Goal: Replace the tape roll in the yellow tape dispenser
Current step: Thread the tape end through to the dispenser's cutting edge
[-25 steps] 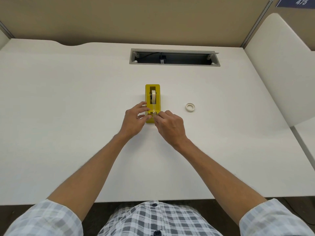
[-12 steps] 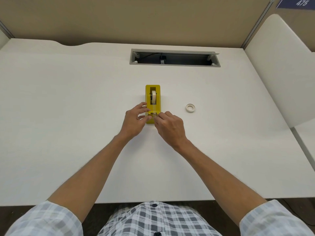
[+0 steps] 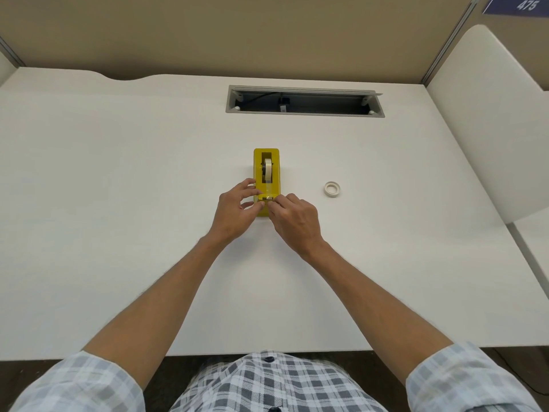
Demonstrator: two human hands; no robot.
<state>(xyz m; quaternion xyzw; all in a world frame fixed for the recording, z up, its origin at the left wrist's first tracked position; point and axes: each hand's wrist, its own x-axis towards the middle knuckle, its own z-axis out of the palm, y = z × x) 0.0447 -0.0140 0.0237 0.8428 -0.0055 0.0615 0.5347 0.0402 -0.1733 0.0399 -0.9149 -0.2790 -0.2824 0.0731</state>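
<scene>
Fingers (image 3: 271, 207) of the right hand (image 3: 297, 223) are pinched together at the near end of the yellow tape dispenser (image 3: 266, 162), at its cutter; I judge them closed on the loose end of the tape strip (image 3: 269, 189), though the strip itself is too thin and pale for me to confirm the contact. Left hand (image 3: 234, 211) sits against the dispenser's left side, its fingers loosely curled, with the thumb tip touching the near end just beside the right fingertips; I cannot tell whether it grips anything. I note both forearms reaching forward from checked short sleeves (image 3: 80, 382).

Dispenser stands upright near the middle of the white tabletop (image 3: 118, 203), long axis pointing away from me. A tape roll (image 3: 267, 169) is seated on edge in its well, beyond the fingers. A second, thinner ring, the spare roll (image 3: 331, 189), lies flat on the tabletop to the right, well apart from the right hand.

At the far side of the tabletop I record an open grey cable tray (image 3: 304, 101) with a dark cable inside. A tan partition wall (image 3: 237, 34) closes the back, a white side panel (image 3: 490, 129) stands at right, and a blue plate (image 3: 517, 5) reads 475
</scene>
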